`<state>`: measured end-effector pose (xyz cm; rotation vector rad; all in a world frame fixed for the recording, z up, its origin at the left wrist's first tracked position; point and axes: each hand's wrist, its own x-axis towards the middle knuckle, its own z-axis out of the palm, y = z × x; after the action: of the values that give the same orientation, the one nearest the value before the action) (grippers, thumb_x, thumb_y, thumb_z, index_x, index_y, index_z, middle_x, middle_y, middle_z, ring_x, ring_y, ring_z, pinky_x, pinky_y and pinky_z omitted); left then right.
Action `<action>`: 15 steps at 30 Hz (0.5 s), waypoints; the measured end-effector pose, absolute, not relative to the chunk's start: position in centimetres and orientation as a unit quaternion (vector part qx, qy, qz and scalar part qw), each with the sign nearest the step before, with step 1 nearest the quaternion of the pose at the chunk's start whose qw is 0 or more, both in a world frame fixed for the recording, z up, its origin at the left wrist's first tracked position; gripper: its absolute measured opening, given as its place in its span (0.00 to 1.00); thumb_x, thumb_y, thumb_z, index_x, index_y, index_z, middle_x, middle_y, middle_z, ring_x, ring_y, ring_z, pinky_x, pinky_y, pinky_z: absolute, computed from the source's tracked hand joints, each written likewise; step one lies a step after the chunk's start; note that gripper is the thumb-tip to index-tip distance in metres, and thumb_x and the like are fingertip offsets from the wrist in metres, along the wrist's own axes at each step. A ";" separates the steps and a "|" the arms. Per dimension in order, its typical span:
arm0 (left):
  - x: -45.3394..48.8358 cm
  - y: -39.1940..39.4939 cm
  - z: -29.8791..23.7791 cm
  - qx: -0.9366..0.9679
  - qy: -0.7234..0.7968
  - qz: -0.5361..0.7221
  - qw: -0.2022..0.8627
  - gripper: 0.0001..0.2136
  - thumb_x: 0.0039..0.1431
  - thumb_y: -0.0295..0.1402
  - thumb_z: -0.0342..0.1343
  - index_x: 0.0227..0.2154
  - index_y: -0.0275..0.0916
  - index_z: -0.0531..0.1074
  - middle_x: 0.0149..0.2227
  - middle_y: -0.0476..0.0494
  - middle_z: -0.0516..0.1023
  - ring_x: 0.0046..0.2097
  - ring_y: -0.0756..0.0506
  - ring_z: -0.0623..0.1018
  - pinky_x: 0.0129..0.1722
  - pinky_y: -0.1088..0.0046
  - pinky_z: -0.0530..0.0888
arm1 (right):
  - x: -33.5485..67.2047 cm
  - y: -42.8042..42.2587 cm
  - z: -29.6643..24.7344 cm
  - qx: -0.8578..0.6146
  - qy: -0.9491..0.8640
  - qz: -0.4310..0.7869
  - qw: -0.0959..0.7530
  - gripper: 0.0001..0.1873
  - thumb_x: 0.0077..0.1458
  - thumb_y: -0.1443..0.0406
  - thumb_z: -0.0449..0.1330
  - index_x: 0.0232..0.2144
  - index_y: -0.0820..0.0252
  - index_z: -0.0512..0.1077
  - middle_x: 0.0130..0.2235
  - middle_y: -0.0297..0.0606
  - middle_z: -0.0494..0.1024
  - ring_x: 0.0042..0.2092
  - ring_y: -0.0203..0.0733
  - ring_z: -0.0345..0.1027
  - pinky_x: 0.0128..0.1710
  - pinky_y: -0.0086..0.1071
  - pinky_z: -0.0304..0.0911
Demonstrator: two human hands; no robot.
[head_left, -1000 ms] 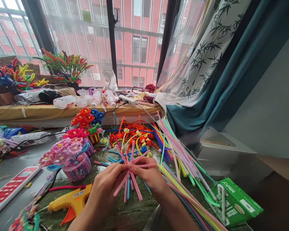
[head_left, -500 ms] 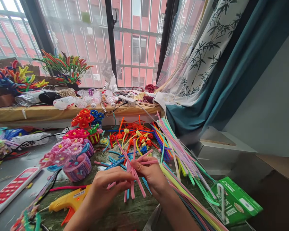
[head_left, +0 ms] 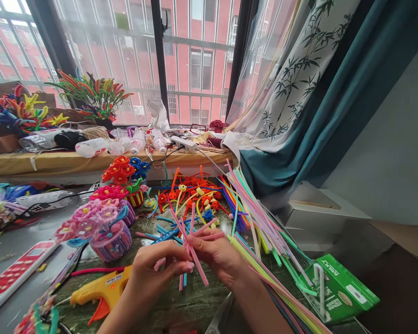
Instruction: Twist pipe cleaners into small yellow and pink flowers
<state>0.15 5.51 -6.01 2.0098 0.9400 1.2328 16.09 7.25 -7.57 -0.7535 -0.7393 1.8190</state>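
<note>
Two curtains: a teal drape [head_left: 320,106] and a sheer bamboo-print panel [head_left: 296,79] are hanging beside a dark-framed window [head_left: 158,60], and a red apartment block [head_left: 198,69] is showing through its bars.

Several sill items: a yellow-covered ledge [head_left: 90,163] is carrying plastic bottles [head_left: 92,147], a white power strip [head_left: 183,144] and a pipe-cleaner bouquet [head_left: 90,97].

One work table: a green marble-look table [head_left: 191,308] is holding most of the craft pile, with orange and yellow pipe-cleaner flowers [head_left: 195,197] lying beyond the hands.

Many loose stems: a long fan of pastel chenille stems [head_left: 264,222] is spreading to the right, ending near a green box [head_left: 339,290].

Nearby tools: a yellow hot glue gun [head_left: 101,294] is lying just below the left hand, and scissors [head_left: 219,317] are poking in below the right.

Two hands: the left hand [head_left: 156,273] and the right hand [head_left: 218,257] are close together, both pinching a pink pipe-cleaner bundle [head_left: 198,266] in the air above the table, its stems crossing between the fingertips.
</note>
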 end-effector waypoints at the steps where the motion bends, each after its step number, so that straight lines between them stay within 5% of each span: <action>1: 0.0 5.5 -6.2 0.742 0.371 0.471 0.301 0.11 0.51 0.40 0.63 0.21 0.38 0.78 0.19 0.48 0.77 0.22 0.49 0.72 0.22 0.77 0.67 | 16.2 7.2 -7.5 -0.305 -0.319 0.746 0.499 0.17 0.29 0.62 0.76 0.21 0.67 0.78 0.23 0.38 0.79 0.25 0.36 0.72 0.30 0.29 0.67; 15: 0.0 5.6 -5.8 0.631 0.478 0.410 0.453 0.18 0.50 0.43 0.62 0.17 0.37 0.64 0.20 0.56 0.54 0.25 0.52 0.54 0.23 0.77 0.53 | 16.1 7.5 -8.0 -0.270 -0.386 0.730 0.495 0.15 0.38 0.59 0.73 0.24 0.66 0.80 0.26 0.38 0.78 0.30 0.36 0.71 0.35 0.29 0.67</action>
<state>0.04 5.62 -5.81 1.5590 1.1792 1.0121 16.14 7.46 -7.97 -0.6539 -0.9355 1.7697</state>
